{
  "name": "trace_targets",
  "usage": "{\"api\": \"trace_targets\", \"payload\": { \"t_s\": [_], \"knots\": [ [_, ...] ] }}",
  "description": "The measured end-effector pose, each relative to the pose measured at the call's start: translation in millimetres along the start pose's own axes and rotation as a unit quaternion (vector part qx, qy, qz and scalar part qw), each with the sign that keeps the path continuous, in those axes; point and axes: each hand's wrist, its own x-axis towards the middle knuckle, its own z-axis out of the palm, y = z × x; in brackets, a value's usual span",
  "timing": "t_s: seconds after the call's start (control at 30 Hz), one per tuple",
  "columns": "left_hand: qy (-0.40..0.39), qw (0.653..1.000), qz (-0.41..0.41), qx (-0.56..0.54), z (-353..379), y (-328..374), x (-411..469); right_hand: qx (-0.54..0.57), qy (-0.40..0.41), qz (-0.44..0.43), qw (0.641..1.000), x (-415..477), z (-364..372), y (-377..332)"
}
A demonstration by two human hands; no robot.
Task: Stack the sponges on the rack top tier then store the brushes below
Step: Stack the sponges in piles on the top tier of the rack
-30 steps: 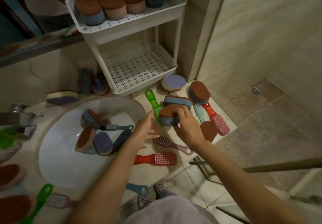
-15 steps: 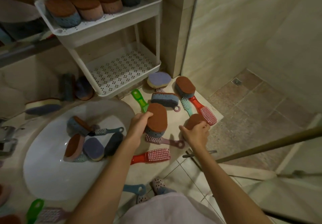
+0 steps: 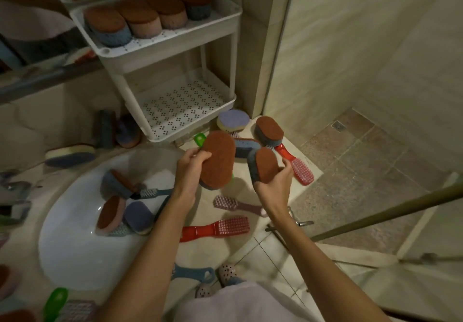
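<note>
- Red brush (image 3: 218,227) and mauve brush (image 3: 235,204) lie on the counter, on the person's side of the rack (image 3: 160,57). Neither is touched.
- Left hand (image 3: 190,169) grips a large brown-faced sponge (image 3: 218,161) by its edge, held in the air in front of the rack's lower tier (image 3: 185,106).
- Right hand (image 3: 275,184) has its fingers curled round a smaller sponge (image 3: 265,167) with a blue body, to the right of the rack's foot. Cannot tell whether the two sponges touch.
- Sink (image 3: 75,246), left of and below the rack, has several sponges and brushes lying in it.
- Purple sponge (image 3: 233,121) and another brown sponge (image 3: 269,130) lie at the rack's right foot.
- Top tier of the rack carries a row of four sponges (image 3: 140,18), side by side.
- Judgement: the sponge step is in hand and the brush step is not yet begun.
- Next move likely calls for lifting both sponges over the top tier's rim and setting them flat on the row — one hand at a time, so the stack does not topple.
</note>
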Motion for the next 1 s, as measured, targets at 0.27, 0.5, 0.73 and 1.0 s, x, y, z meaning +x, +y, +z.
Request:
{"api": "trace_targets", "payload": {
  "t_s": [0.27, 0.5, 0.73, 1.0],
  "knots": [
    [0.054, 0.983, 0.174, 0.013, -30, 113, 18, 0.069, -0.112, -0.187, 0.974, 37, 10, -131],
    [0.081, 0.94, 0.311, 0.11, -60, 214, 60, 0.093, -0.088, -0.307, 0.943, 84, 26, -223],
    [0.024, 0.955, 0.207, 0.208, -68, 248, 113, -0.014, -0.029, -0.421, 0.906, 137, 30, -275],
    [-0.034, 0.909, 0.146, 0.39, -70, 243, 141, -0.155, -0.031, -0.529, 0.834, 184, 33, -289]
  ]
}}
